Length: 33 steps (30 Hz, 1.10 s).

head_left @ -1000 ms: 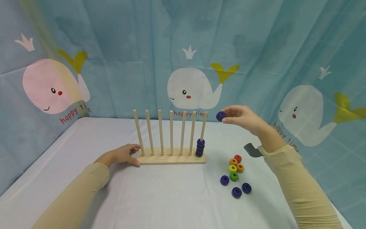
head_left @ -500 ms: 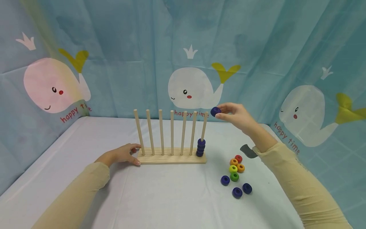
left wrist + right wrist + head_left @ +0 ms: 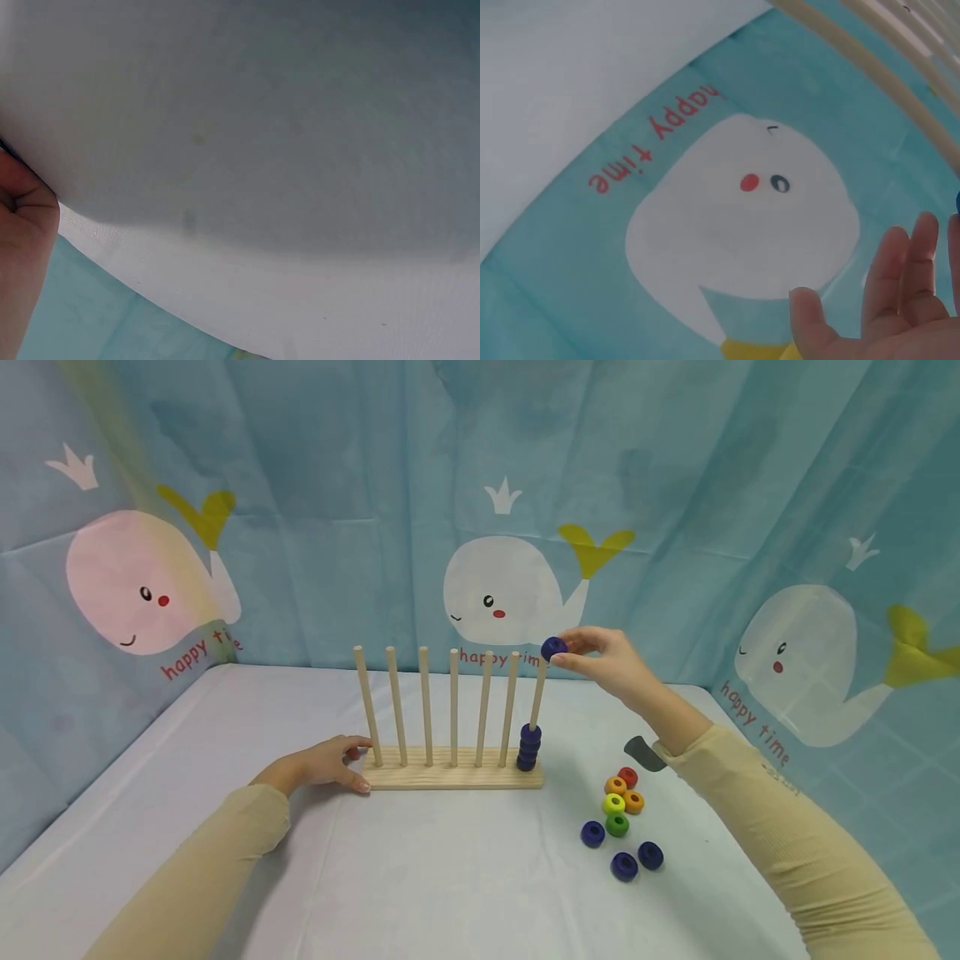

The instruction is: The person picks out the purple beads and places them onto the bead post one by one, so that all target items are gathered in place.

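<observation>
A wooden peg stand [image 3: 456, 779] with several upright pegs rests on the white table. My left hand [image 3: 322, 764] holds its left end, thumb at the front edge and fingers at the back. In my right hand [image 3: 607, 664], thumb and fingers pinch a dark blue bead [image 3: 553, 648] at the tip of the rightmost peg [image 3: 538, 693]. Whether the peg tip has entered the bead's hole is hidden. Several dark blue beads [image 3: 529, 747] are stacked low on that same peg. The right wrist view catches the right hand's fingers and some pegs [image 3: 885, 75], with the bead mostly cut off.
Loose beads lie on the table to the right of the stand: a red bead [image 3: 627, 777], orange beads [image 3: 633, 802], a yellow bead [image 3: 613, 804], a green bead [image 3: 617, 824] and dark blue beads [image 3: 624, 867]. A dark grey piece [image 3: 643, 753] shows beside the right sleeve. A whale-print curtain [image 3: 337, 527] hangs behind.
My right hand has carried the dark blue bead leftward and slightly up, from right of the stand to the rightmost peg's tip. The left hand has stayed on the stand's end.
</observation>
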Motion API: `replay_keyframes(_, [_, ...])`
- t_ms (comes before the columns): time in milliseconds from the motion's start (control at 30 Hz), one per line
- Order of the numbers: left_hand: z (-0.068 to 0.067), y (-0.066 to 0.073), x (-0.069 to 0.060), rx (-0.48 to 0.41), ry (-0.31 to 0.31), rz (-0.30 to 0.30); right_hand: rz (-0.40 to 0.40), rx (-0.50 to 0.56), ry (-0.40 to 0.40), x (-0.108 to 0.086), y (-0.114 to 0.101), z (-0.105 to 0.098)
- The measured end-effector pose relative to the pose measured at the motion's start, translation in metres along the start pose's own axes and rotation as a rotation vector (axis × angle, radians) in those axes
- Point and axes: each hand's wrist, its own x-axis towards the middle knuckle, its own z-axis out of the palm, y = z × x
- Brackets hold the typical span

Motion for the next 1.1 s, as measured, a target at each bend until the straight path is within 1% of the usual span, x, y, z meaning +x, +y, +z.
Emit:
replay_keyframes(400, [0.0002,-0.0009,0.0019,0.01,0.001,0.007,-0.009,-0.039,-0.018,0.0055,-0.0031,0.0039])
replay_keyframes(867, [0.0006,-0.0003,0.0007,0.004,0.001,0.002,-0.014,-0.009,-0.014,0.0066,0.0008,0.004])
replay_keyframes(1100, [0.0004,0.0001,0.0006,0.005,0.002,0.004,0.011,-0.004,-0.006,0.0036,0.0037,0.0012])
